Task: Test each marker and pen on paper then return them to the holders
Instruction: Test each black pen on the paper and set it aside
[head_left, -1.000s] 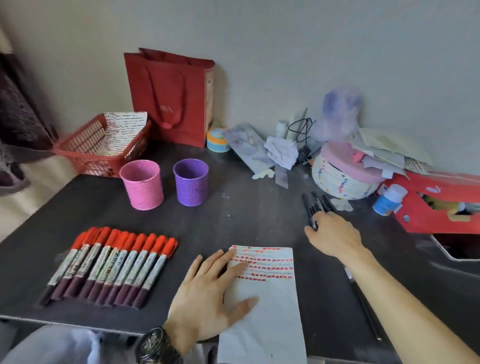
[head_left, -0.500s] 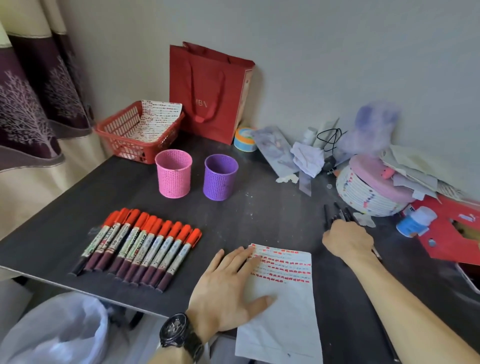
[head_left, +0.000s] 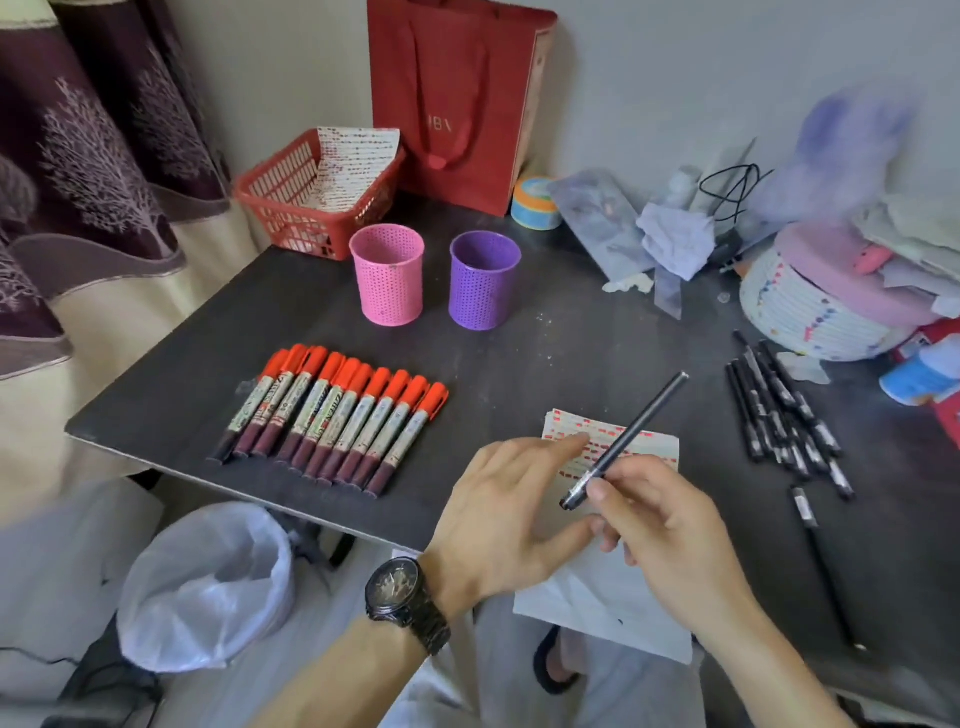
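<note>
Pen (head_left: 623, 440) testing beginning: right hand (head_left: 670, 540) pinching black pen above paper (head_left: 613, 587); left hand (head_left: 498, 514) hovering, fingers relaxed, gripping nothing. Next: uncapping, likely needing left hand.

Perforated plastic holders (head_left: 387, 275); matt dark table (head_left: 571, 353).

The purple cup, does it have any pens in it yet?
Looks empty. Nothing sticks up above the purple cup's rim, and the part of its inside that shows is bare. Its bottom is hidden.
</note>
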